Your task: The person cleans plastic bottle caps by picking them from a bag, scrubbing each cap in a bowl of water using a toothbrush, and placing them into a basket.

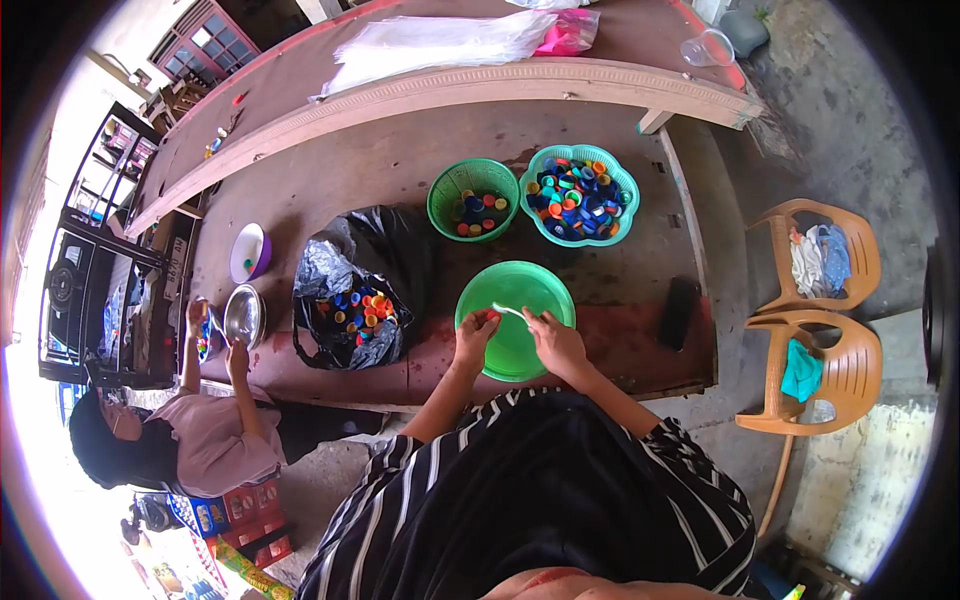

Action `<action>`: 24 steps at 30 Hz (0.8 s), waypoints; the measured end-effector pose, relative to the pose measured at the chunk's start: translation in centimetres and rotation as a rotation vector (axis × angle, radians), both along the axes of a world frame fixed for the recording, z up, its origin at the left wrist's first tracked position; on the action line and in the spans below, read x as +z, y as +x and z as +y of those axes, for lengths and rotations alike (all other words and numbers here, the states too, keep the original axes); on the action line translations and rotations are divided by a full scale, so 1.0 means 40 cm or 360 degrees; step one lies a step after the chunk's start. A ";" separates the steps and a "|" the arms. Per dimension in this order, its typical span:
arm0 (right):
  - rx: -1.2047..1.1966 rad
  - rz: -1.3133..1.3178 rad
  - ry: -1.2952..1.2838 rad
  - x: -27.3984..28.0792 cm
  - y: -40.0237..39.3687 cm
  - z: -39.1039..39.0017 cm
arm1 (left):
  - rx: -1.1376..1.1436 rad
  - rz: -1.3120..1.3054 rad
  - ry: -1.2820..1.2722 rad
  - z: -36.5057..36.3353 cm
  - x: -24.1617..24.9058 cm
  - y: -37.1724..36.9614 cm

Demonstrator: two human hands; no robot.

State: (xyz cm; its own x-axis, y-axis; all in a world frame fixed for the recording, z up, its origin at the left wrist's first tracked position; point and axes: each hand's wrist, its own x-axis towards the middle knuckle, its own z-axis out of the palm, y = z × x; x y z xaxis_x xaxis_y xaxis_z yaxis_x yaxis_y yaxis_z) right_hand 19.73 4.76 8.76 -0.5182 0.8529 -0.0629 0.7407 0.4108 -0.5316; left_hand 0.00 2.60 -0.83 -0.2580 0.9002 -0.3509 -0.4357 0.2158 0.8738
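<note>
Over a green basin point(522, 285) at the table's front edge, my left hand point(477, 330) and my right hand point(552, 338) face each other. A thin white strip or tool point(512, 311) spans the gap between them. My right hand has its fingers closed round one end. The fingers of my left hand are pinched at the other end, near a small reddish piece too small to name. Behind the basin stand a green basket point(474, 177) with some bottle caps and a turquoise basket point(628, 182) full of coloured caps.
A black plastic bag point(405, 240) of caps lies left, beside a metal bowl point(245, 315) and a purple-white bowl point(262, 252). A co-worker point(215, 440) sits at far left. A dark phone-like object point(680, 313) lies right. Brown chairs point(850, 375) stand beyond.
</note>
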 end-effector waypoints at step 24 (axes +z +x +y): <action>0.0080 0.0128 0.0075 -0.026 -0.011 -0.006 | 0.0017 0.0019 -0.0126 0.001 0.041 -0.017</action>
